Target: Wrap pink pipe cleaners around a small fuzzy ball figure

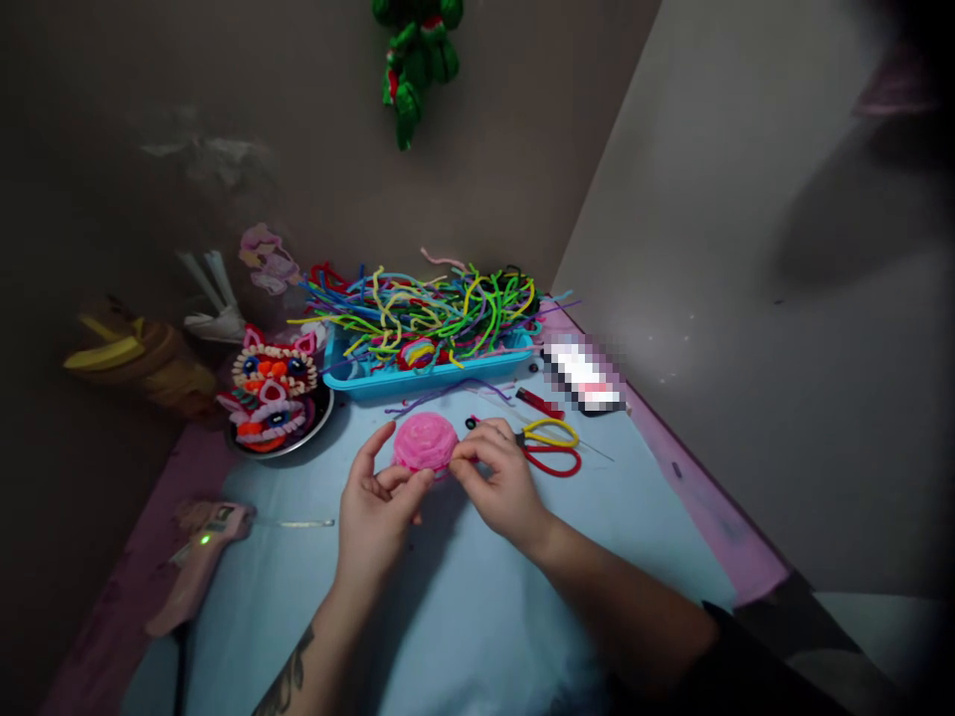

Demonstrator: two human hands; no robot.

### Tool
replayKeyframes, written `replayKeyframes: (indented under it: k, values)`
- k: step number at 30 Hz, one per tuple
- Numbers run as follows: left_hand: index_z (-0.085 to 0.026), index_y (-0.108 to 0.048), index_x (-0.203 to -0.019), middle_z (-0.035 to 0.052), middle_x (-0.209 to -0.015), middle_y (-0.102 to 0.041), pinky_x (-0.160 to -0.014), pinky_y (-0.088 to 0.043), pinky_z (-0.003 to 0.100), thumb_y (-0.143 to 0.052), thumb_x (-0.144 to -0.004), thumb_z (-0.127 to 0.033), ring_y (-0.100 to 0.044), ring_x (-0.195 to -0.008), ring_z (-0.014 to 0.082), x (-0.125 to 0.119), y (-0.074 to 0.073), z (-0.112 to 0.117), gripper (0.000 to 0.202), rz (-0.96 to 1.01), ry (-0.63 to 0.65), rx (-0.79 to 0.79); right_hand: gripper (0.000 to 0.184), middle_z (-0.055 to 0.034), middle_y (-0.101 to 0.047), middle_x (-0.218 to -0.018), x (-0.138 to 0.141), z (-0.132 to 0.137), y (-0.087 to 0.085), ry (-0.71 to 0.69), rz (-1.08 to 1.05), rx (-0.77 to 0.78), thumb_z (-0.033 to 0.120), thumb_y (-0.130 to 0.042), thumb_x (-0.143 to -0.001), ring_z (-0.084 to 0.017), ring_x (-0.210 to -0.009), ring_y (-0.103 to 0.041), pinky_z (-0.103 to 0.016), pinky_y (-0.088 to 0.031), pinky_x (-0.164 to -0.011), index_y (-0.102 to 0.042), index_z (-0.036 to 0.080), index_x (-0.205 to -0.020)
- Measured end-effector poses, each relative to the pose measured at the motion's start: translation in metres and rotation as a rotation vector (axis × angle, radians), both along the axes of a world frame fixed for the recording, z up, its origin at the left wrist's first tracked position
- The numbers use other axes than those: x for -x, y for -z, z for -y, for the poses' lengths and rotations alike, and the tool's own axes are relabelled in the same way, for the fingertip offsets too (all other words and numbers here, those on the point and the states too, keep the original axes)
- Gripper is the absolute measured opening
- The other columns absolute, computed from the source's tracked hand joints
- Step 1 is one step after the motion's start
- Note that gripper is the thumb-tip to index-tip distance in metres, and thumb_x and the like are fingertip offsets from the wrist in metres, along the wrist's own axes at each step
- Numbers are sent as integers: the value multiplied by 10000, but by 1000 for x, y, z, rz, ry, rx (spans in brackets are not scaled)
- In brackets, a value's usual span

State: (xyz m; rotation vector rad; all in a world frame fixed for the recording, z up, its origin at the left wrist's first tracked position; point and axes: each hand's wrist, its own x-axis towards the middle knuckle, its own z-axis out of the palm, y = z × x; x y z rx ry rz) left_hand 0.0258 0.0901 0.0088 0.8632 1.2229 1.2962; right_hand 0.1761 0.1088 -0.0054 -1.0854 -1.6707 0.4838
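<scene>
A pink fuzzy coiled pipe-cleaner piece (424,441), round like a rose or small cap, is held over the light blue table cover (463,597). My left hand (378,502) pinches its lower left edge with thumb and fingers. My right hand (498,477) pinches its right edge, fingers curled closed on it. Both hands hold it just above the table, in front of the blue tray (433,373).
The blue tray is heaped with several coloured pipe cleaners (425,313). Yellow and red scissors (550,447) lie right of my hands. A pink glue gun (200,557) with a green light lies at left. A pipe-cleaner lion head (270,398) sits in a metal bowl.
</scene>
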Motion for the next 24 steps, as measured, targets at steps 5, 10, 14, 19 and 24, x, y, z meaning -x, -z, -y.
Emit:
replayKeyframes:
  k: [5,10,14,19,24]
  values:
    - [-190,-571,-1318,-1,-686,-688,-471,-476,207,-795,-682,-324,-571,-513,112,5,3,3,688,-180,-51,-61,126,-6,-622,-723,3,0,6,12,38,-69,163,-612,-863,-191,-837,-519,-381,-420,-819,-630,221,-753]
    - [-236,-756,-1016,38,-845,-752,-599,-515,225,-750,-733,-261,-629,-595,120,13,10,9,284,-515,-43,-318,138,-1,-585,-710,1,-1,5,27,38,-122,143,-564,-876,-182,-790,-518,-370,-434,-773,-590,223,-766]
    - [-299,-425,-1432,50,-966,-756,-518,-487,188,-736,-750,-220,-561,-513,72,8,9,10,754,-395,-135,-265,127,-12,-578,-738,-3,0,5,81,54,-202,122,-548,-872,-184,-791,-515,-372,-438,-771,-568,218,-791]
    - [-224,-527,-1314,34,-793,-745,-585,-528,202,-755,-732,-260,-659,-623,122,1,7,9,626,-235,-103,-178,104,-17,-595,-756,-2,7,6,91,149,-300,149,-542,-889,-188,-825,-505,-380,-427,-809,-593,216,-827]
    - [-180,-652,-1162,17,-712,-713,-554,-503,195,-813,-667,-315,-633,-590,121,2,6,8,537,-179,-119,-55,98,-18,-622,-764,-1,5,11,45,139,-233,187,-544,-902,-197,-836,-540,-390,-431,-823,-614,227,-847]
